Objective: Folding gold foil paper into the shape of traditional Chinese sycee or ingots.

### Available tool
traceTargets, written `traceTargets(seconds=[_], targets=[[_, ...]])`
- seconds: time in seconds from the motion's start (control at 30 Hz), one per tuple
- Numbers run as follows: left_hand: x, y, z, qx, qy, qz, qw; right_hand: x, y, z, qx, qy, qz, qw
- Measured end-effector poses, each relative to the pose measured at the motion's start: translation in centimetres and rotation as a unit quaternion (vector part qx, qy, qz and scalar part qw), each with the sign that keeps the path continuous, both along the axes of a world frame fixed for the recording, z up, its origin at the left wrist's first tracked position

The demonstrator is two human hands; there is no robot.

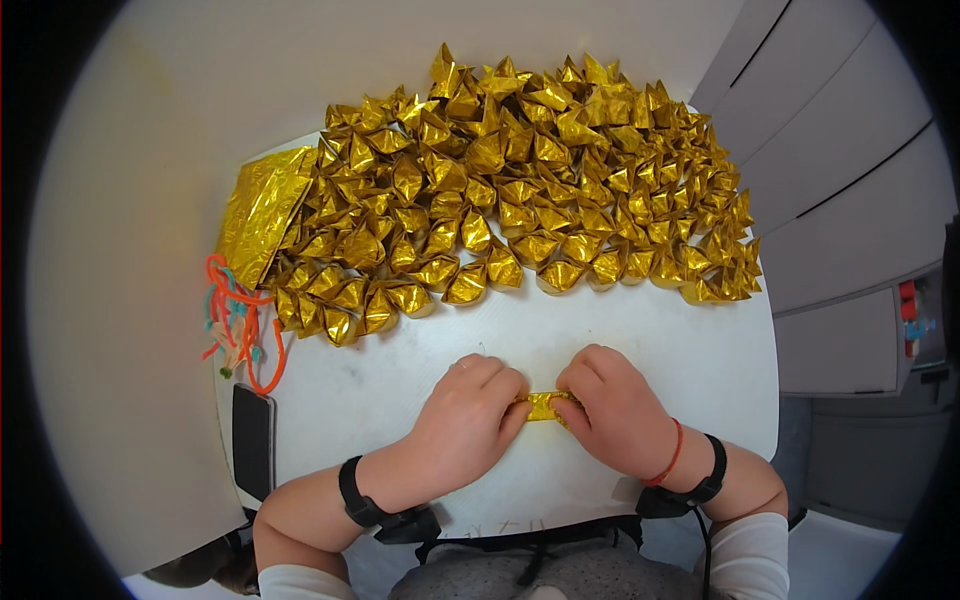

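Observation:
A narrow folded strip of gold foil paper [541, 406] lies crosswise low over the white table in front of me. My left hand [468, 412] pinches its left end between thumb and curled fingers. Its right end is gripped the same way by my right hand [622, 412]. Only the middle of the strip shows; the fingers cover both ends. Beyond my hands, many gold foil paper ingots [500, 180] with pointed tips stand packed in rows and heaped toward the back.
A stack of flat gold foil sheets [262, 205] sits at the table's far left. Below it lie tangled orange and teal cords [238, 312] and a dark phone [254, 440] by the left edge. The white table [400, 360] meets a wall; grey cabinets [840, 340] stand at right.

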State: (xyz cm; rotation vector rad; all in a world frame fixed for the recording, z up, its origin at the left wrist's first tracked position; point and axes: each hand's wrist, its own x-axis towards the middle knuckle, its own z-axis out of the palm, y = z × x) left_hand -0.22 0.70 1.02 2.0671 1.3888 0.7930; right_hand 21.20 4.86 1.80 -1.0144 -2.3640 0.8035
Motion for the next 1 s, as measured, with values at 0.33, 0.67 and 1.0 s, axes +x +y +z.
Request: traceTargets(seconds=[0.33,0.67,1.0], targets=[[-0.2,0.3,-1.3,0.024,-0.029,-0.03,0.999,0.3,0.1,-1.0,0.053,-0.027,0.037,0.998],[0.1,0.3,-0.7,0.001,-0.078,-0.041,0.996,1.0,-0.1,-1.1,-0.011,0.006,0.027,1.0],[-0.2,0.1,-1.2,-0.026,-0.078,-0.033,0.996,1.1,0.1,-0.8,-0.077,-0.003,0.025,0.997]])
